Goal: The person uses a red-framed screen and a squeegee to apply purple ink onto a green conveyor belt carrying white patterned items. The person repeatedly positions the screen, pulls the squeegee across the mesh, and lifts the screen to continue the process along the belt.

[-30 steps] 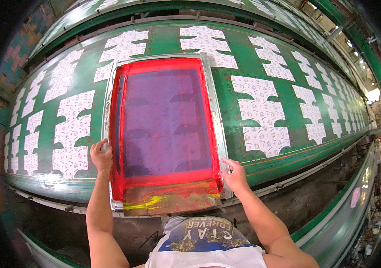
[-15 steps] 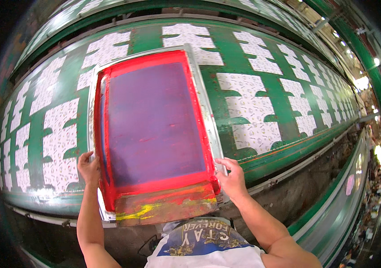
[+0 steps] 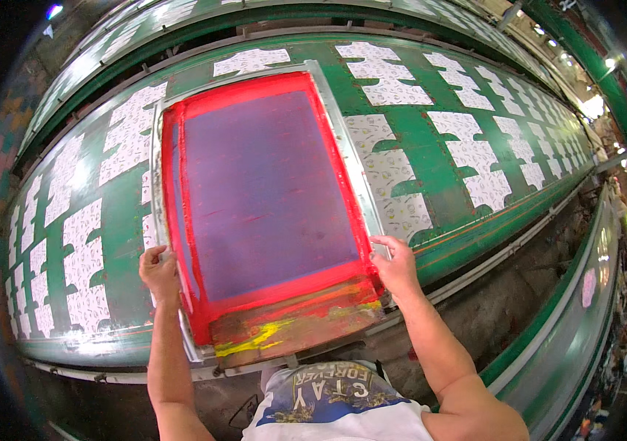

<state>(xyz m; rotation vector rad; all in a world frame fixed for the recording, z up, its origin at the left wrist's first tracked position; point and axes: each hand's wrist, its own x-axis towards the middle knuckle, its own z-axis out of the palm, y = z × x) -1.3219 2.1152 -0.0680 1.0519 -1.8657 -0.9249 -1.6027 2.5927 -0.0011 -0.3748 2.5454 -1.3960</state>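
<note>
A large screen-printing frame [image 3: 273, 198] spans the middle of the view, tilted slightly. It has metal rails, a red border and a purple mesh field; its near end carries a brown strip smeared with yellow and red. My left hand [image 3: 159, 272] is closed at the left rail, low on that side. Across from it, my right hand [image 3: 395, 266] grips the right rail with thumb and fingers. Beside the frame on the right, a white printed fabric piece [image 3: 401, 176] is partly covered by it. Whether the frame rests on the table or hangs above cannot be made out.
A long green table [image 3: 126, 275] bears rows of white garment-shaped fabric pieces [image 3: 467, 154] on both sides. A metal rail [image 3: 467, 290] runs along its near edge. Another long table [image 3: 578, 323] stands at the right, with a pink scrap [image 3: 589, 288] on it.
The frame has moved rightward along the table in both my hands. A fabric piece now peeks out at its left edge, while one on the right is partly covered.
</note>
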